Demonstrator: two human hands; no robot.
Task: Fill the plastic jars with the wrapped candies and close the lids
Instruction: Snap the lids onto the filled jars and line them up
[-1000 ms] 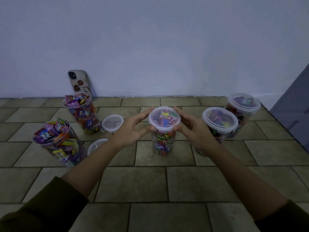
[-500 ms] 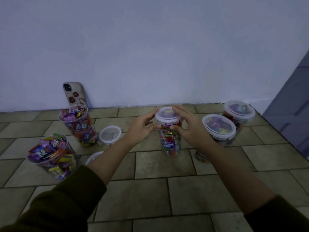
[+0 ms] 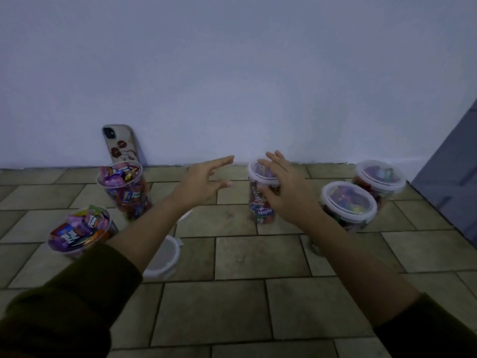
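Observation:
A lidded jar [image 3: 260, 211] full of wrapped candies stands on the tiled floor in the middle. My right hand [image 3: 286, 192] lies over its lid and right side, fingers fairly straight, thumb against the jar wall. My left hand [image 3: 204, 182] hovers apart from the jar on its left, fingers spread and holding nothing. Two more lidded jars, one nearer [image 3: 348, 205] and one farther [image 3: 379, 177], stand to the right. On the left stand two jars without lids, heaped with candies, one at the back [image 3: 124, 189] and one in front [image 3: 80, 231].
A loose lid [image 3: 166, 257] lies on the floor under my left forearm, and the edge of another lid [image 3: 187, 216] shows behind that arm. A phone [image 3: 120, 146] leans on the wall at the back left. A dark panel [image 3: 454, 177] bounds the right side.
Both hands held the middle jar's lid before. My left hand has now come off it and spread open, and my right hand's fingers have loosened over the lid. The camera view has tilted upward.

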